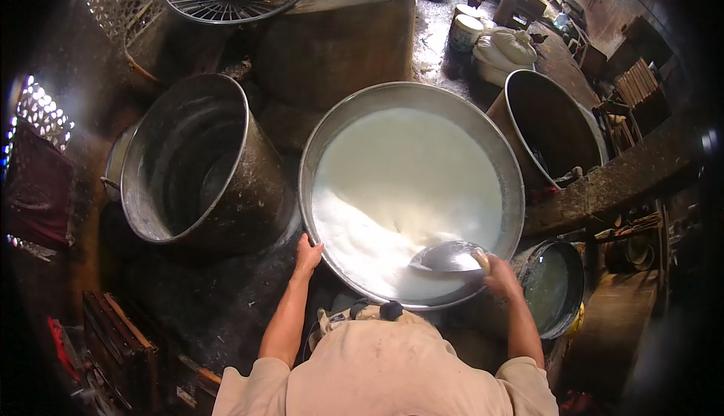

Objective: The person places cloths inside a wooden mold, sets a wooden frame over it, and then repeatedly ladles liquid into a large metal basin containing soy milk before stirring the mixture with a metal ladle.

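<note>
Dim workshop, edges fading to black. Upper lattice (121,0) and lower lattice (47,105) at left, daylight bright through holes. Dark red cloth (36,186) just below lower one. Floor (215,318) dark, stained near; shiny, sunlit far off. Thick timber beam (618,182) at right. Brownish wall (622,1) upper right.

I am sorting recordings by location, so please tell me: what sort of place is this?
Probably a small, rustic food workshop: there is a wide metal vessel of milky liquid, a deep metal pot beside it, and pale sacks behind.
</note>
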